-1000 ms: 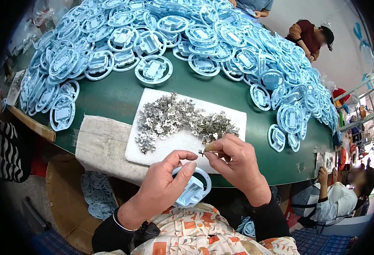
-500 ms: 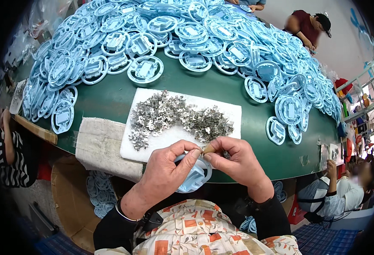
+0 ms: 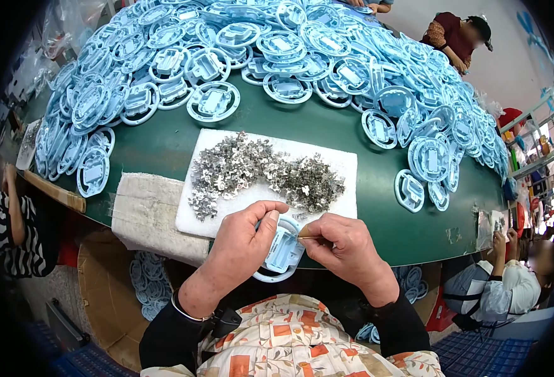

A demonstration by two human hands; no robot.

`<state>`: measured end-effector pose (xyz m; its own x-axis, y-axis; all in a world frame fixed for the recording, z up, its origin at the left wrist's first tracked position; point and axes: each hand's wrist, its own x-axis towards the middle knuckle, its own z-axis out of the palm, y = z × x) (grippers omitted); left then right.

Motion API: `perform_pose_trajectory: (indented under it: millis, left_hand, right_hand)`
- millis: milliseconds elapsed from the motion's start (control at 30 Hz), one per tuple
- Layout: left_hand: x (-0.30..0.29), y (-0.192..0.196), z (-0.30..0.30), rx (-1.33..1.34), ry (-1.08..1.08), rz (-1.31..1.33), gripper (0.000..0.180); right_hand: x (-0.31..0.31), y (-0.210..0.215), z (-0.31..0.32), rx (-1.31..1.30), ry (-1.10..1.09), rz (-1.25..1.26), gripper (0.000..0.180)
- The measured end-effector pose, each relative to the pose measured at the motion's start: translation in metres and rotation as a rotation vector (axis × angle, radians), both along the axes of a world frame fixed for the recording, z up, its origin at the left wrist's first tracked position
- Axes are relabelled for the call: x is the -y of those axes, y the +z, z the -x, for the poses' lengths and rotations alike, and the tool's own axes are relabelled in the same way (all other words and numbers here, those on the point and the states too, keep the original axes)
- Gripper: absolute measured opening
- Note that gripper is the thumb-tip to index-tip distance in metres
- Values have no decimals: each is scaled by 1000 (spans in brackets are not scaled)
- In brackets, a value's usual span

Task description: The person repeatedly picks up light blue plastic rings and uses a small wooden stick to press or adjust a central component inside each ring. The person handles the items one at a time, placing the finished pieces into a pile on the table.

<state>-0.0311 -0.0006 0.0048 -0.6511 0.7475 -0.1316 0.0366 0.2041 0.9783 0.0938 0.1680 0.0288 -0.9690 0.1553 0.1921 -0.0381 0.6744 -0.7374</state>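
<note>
Low over the table's near edge, my left hand (image 3: 236, 245) grips a round light-blue plastic part (image 3: 283, 252) between thumb and fingers. The part has an open outer ring and a raised boxy middle, and it hangs tilted. At its right side my right hand (image 3: 347, 248) is closed in a pinch, its fingertips against the part. A thin, small piece seems to show at those fingertips, too small to name. Just beyond my hands a white foam board (image 3: 350, 164) carries a heap of small metal clip-like pieces (image 3: 233, 164).
A big pile of similar blue parts (image 3: 283, 45) arches across the green table (image 3: 154, 154). A cloth-covered pad (image 3: 148, 213) lies left of the board. Below are a cardboard box (image 3: 104, 295) and more blue parts (image 3: 148, 279). Other people sit around the table.
The blue part has turned and now shows its boxy middle more openly. My right fingertips have moved from the ring's top, beside my left thumb, down to its right side.
</note>
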Motion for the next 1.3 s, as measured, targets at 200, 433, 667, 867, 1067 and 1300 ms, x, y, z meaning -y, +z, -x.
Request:
perform_pose_trajectory:
  millis: [200, 433, 667, 867, 1067, 1300]
  left_hand:
    - [-1, 0, 2, -20, -13, 35, 26]
    - [-2, 1, 4, -27, -28, 71, 26]
    - [-1, 9, 3, -68, -83, 146, 29]
    - [0, 7, 3, -31, -66, 63, 29]
    - [1, -5, 3, -137, -23, -4, 27]
    - [-1, -5, 3, -104, -10, 15, 28]
  right_hand:
    - [-4, 5, 2, 23, 52, -122, 13]
    - [-11, 18, 9, 62, 158, -249, 12]
    - [-12, 36, 25, 150, 269, -386, 11]
    - [-13, 28, 25, 219, 182, -271, 13]
    - [-5, 13, 6, 131, -47, -28, 22]
    - [4, 3, -18, 118, 47, -231, 47]
